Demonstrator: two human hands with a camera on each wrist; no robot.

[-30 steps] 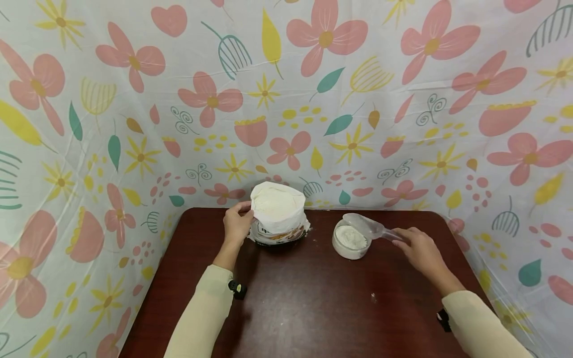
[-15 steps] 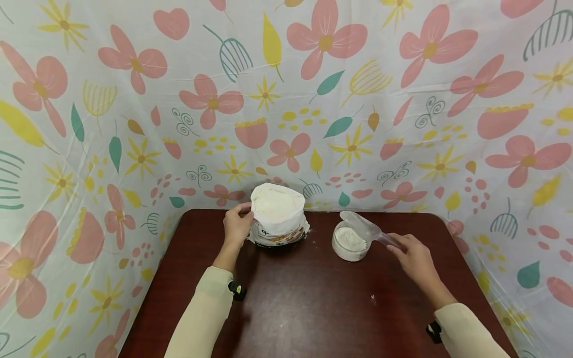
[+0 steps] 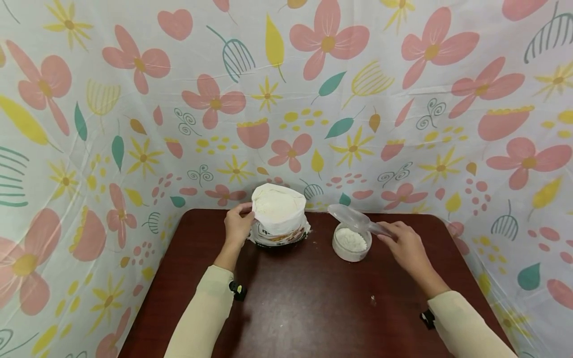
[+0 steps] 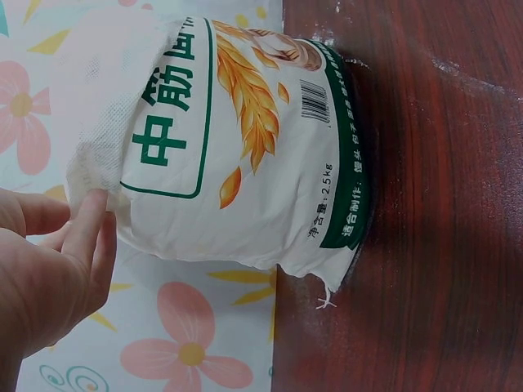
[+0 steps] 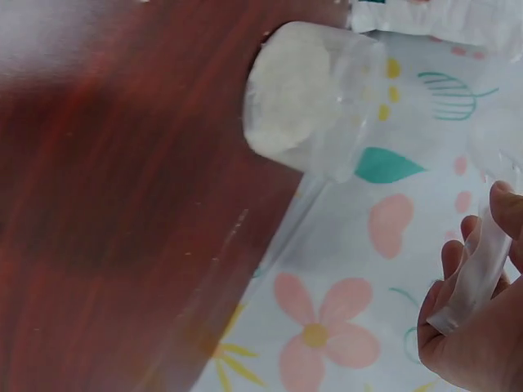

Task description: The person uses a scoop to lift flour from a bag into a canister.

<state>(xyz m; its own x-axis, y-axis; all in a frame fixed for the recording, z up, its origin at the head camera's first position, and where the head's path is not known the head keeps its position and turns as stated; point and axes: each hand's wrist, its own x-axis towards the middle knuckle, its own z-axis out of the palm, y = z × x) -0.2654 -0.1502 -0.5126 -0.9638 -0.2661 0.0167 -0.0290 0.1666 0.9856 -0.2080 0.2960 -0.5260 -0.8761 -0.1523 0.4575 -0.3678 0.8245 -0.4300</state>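
A white flour bag (image 3: 278,209) with its top folded back stands at the table's back edge. My left hand (image 3: 237,226) pinches the left side of its rim; the left wrist view has thumb and fingertips on the cloth edge of the bag (image 4: 237,147). My right hand (image 3: 408,247) grips the handle of a clear plastic scoop (image 3: 351,218), whose bowl hangs above and behind a clear round container (image 3: 351,256) of white powder. In the right wrist view my right hand (image 5: 478,318) has its fingers curled round the handle, away from the container (image 5: 302,98).
The dark red table (image 3: 304,308) carries small specks of white powder near the bag and toward the right front. A floral cloth (image 3: 286,89) hangs behind the table and along both sides.
My right hand has moved left with the scoop, whose bowl has shifted from over the container toward the bag. My left hand holds the bag's rim in the same place.
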